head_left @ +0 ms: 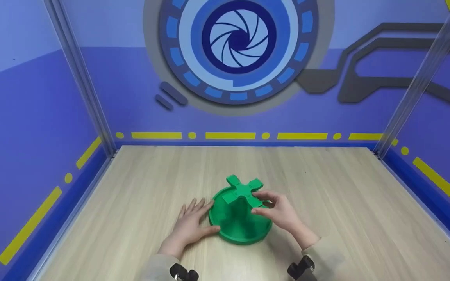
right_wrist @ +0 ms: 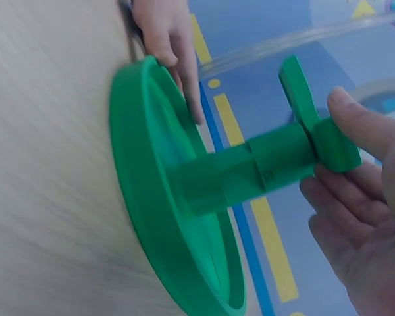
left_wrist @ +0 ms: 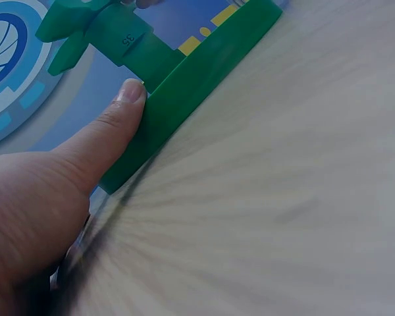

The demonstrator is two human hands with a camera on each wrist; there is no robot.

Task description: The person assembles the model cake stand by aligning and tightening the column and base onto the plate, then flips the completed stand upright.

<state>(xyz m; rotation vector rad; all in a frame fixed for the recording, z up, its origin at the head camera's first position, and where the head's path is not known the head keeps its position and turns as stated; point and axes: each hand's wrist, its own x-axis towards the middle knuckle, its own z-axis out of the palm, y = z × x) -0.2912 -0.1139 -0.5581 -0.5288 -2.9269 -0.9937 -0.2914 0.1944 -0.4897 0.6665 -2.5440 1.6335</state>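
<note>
A round green dish [head_left: 244,239] with a raised rim stands on the table. From its middle rises a thick green stem [right_wrist: 276,161], marked with the number 35 in the left wrist view. Topping the stem is a green four-armed cross piece [head_left: 243,190]. My left hand [head_left: 191,226] lies low at the dish's left side, thumb and fingers spread and touching the rim. My right hand [head_left: 281,212] pinches the near right arm of the cross, thumb on one side and fingers on the other. In the right wrist view the stem meets the dish floor.
The wooden table [head_left: 150,171] runs back to a blue printed wall [head_left: 233,125] with yellow dashes. Metal posts [head_left: 92,89] stand at both back corners. Black straps [head_left: 301,267] circle both wrists over light sleeves [head_left: 324,257].
</note>
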